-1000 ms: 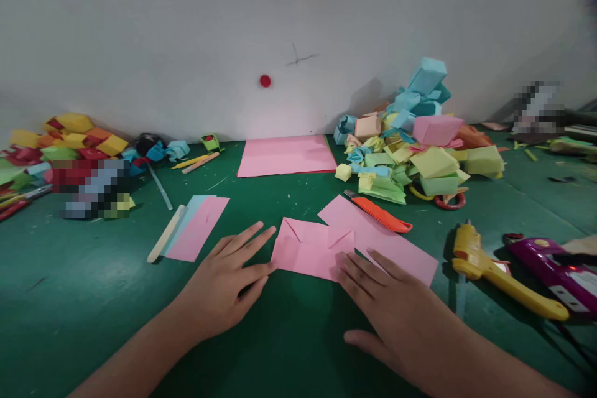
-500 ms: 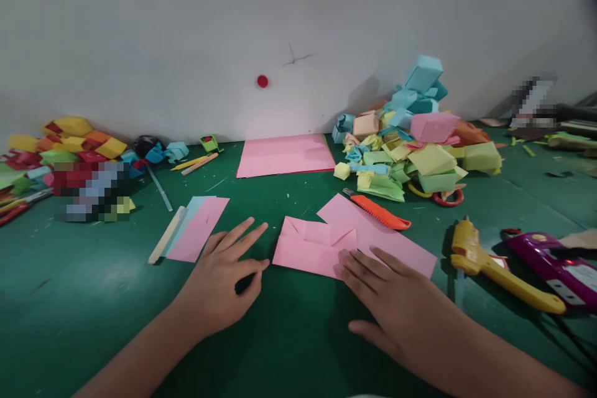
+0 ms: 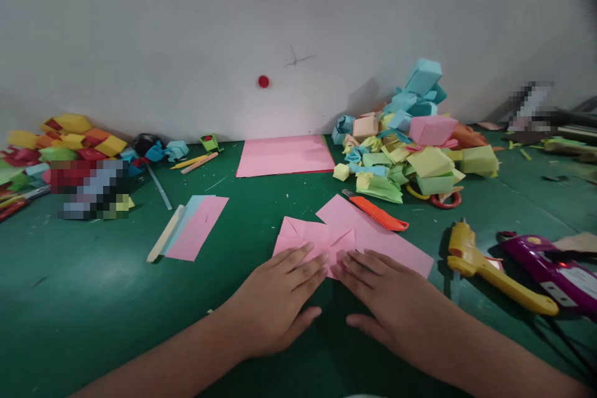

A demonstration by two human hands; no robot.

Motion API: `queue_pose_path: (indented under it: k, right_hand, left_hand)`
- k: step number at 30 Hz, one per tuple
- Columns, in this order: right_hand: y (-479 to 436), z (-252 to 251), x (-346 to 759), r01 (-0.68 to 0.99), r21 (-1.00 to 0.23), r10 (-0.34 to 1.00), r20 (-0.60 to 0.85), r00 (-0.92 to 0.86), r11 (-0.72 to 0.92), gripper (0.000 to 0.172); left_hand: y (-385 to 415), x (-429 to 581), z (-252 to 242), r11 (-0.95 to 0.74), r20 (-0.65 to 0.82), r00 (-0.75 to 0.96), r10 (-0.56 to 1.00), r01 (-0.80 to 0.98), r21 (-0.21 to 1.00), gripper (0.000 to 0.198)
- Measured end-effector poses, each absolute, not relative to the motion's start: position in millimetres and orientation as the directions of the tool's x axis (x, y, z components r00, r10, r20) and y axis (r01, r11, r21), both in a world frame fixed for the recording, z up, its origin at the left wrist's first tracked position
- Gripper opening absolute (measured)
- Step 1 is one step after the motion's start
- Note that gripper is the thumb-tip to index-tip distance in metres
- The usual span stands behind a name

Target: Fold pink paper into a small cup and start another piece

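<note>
A folded pink paper lies on the green table, its upper edge creased into triangular corners. My left hand rests flat on its lower left part, fingers stretched out. On the lower right part lies my right hand, also flat with the thumb apart. Both hands cover much of the paper's near edge. Partly under the folded paper and my right hand is a flat pink sheet. An orange utility knife lies across that sheet's top edge.
At right are a yellow glue gun and a purple device. Folded paper boxes pile up at back right, more at left. Pink sheets lie by the white wall. Paper strips sit left of my hands.
My left hand has moved right, from beside the folded paper onto it, and its fingers have flattened. My right hand has stayed almost where it was.
</note>
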State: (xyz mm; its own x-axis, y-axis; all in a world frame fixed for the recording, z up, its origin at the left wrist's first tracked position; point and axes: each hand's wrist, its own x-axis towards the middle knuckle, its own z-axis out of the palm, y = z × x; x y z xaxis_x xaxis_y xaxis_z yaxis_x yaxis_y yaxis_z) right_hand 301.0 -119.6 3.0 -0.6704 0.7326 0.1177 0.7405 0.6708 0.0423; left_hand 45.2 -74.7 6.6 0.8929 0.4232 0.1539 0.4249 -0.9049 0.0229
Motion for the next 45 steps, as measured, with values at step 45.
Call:
queue_pose_path:
  k: [45]
  right_hand:
    - [-136,3,332,0.784,0.098,0.764,0.182,-0.619,0.613,0.045]
  left_hand:
    - [-61,1,8,-0.771,0.093,0.766,0.636,0.630,0.089,0.036]
